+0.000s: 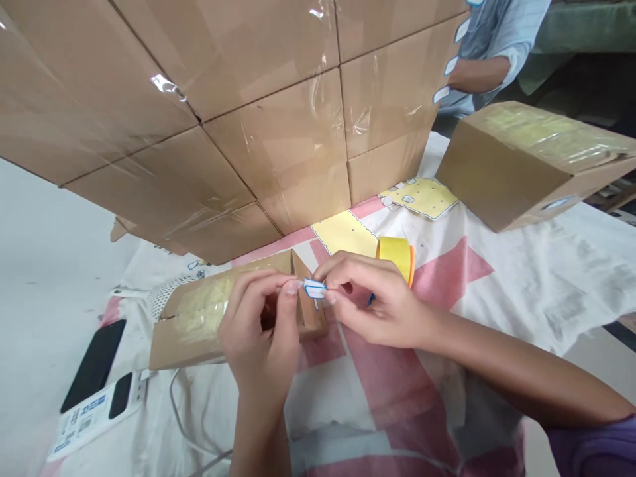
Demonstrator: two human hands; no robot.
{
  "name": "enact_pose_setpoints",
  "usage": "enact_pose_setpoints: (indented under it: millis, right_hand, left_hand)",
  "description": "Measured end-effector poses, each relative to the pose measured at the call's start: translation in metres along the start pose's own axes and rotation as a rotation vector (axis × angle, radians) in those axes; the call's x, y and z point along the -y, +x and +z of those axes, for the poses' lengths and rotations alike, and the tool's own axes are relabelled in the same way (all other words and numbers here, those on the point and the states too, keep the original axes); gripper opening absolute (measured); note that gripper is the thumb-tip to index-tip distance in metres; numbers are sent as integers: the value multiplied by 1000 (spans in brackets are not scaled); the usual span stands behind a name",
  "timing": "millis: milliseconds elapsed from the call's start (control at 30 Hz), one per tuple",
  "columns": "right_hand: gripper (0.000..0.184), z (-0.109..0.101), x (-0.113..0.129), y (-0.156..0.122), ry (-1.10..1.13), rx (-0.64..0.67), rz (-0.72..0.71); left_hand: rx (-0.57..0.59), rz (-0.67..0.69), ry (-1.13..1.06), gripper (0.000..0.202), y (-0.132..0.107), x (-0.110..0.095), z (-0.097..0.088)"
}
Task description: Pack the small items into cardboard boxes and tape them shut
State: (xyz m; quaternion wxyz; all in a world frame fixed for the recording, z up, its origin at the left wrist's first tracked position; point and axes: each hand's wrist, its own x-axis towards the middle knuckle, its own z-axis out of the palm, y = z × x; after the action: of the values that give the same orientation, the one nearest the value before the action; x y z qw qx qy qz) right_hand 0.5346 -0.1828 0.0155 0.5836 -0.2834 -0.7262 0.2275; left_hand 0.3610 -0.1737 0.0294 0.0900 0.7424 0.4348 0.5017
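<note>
Left hand (261,324) and right hand (380,301) both pinching a tiny blue-edged white slip (315,289) over rumpled pink-and-white cloth (387,384), brown cardboard boxes (298,142) stacked behind.

- The single view comes from a camera worn on the person's head.
- It faces forward and down over the cloth (527,285), with the left hand (261,338) and right hand (382,298) near the middle of the frame.
- Both hands are close to the lens; the left forearm enters from the bottom edge, the right from the lower right.
- The stack of boxes (298,146) fills most of the top, its seams slanting.
- Past it, at upper right, the view reaches another person's sleeve (519,40), farther off.
</note>
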Motion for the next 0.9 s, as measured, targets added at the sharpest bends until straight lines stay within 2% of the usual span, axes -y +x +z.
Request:
enact_pose_setpoints:
  millis: [100,167,233,300,400,467,633,800,900]
  right_hand:
    - [12,1,-3,-2,18,-26,14]
    - [12,0,-4,-2,18,-25,21]
    - [11,-1,-4,-3,13,-6,24]
    - [10,-2,-5,-3,11,27,35]
    - [9,-2,-7,-4,3,26,65]
    - [9,-2,-9,-5,-12,-14,88]
    - [8,0,-11,-5,-11,-58,170]
    - [9,1,-10,-5,-1,-81,225]
    - [8,2,-10,-6,-58,-94,225]
  left_hand:
    - [-8,-113,-66,11,-1,-2,2]
    - [49,-159,-122,8,-3,-2,2]
    - [118,-195,-168,19,-4,-1,0]
    - [167,-190,-159,32,-4,0,-2]
    - [212,-103,-95,25,-2,1,-5]
    - [214,-74,-78,23,0,0,-7]
    - [176,-131,-30,25,0,-5,-6]
    - [207,-101,-65,18,1,-9,-4]
    - [160,-175,-13,11,0,-10,-3]
